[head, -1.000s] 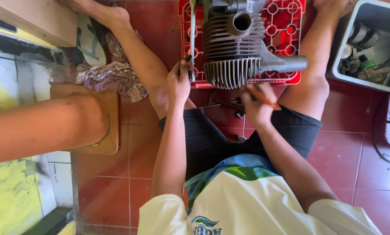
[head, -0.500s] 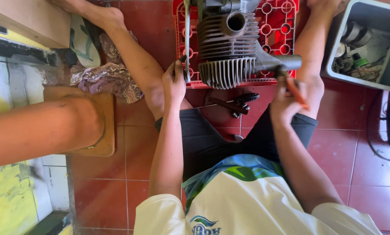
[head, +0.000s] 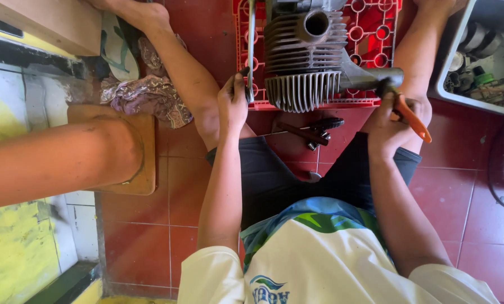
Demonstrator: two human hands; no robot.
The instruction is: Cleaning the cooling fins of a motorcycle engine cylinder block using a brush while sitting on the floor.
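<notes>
On the red crate [head: 370, 34] at the far side sits a grey finned engine [head: 305, 56]. Its pipe [head: 370, 79] sticks out to the right. The left hand [head: 233, 104] is wrapped around a thin metal rod [head: 251, 50] just left of the engine. The right hand [head: 390, 124] is closed on an orange-handled tool [head: 412, 117], with its tip at the pipe end. 2 dark tools [head: 314, 130] lie on the floor between the hands.

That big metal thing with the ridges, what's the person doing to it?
A person sits on the red tiled floor with a grey finned engine part resting on a red plastic crate between their legs. The left hand steadies the part at its edge. The right hand holds an orange-handled tool against the pipe sticking out of its side. More tools lie on the floor below.
</notes>
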